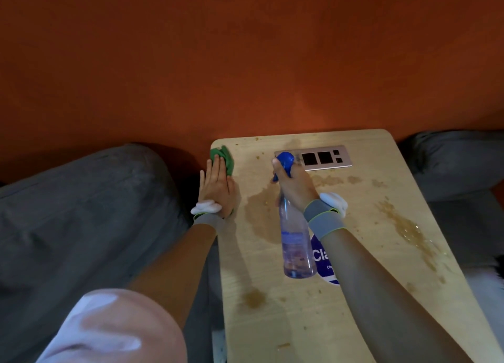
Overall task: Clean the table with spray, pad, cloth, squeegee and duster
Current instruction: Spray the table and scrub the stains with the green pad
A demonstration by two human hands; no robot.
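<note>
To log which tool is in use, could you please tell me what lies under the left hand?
A green cloth sticks out beyond the flat left hand at the far left corner of the table. How far it reaches under the palm is hidden.

— Open room on the table (272,321)?
— Near end, left of the right forearm (381,294): flat wood, one spill (255,298). Far right strip too, wet.
— Middle?
— Blocked: the right hand (296,182) holds the bottle (296,242) tilted over it, and the forearm slants across the near right.
— Left edge?
— There the left hand (216,188) lies flat on the pad (226,158), far left corner; its arm (177,267) runs along that edge.
— Beyond?
— The wall (245,62) closes the far end; the left cushion (81,212) and right cushion (458,163) flank the sides.
</note>
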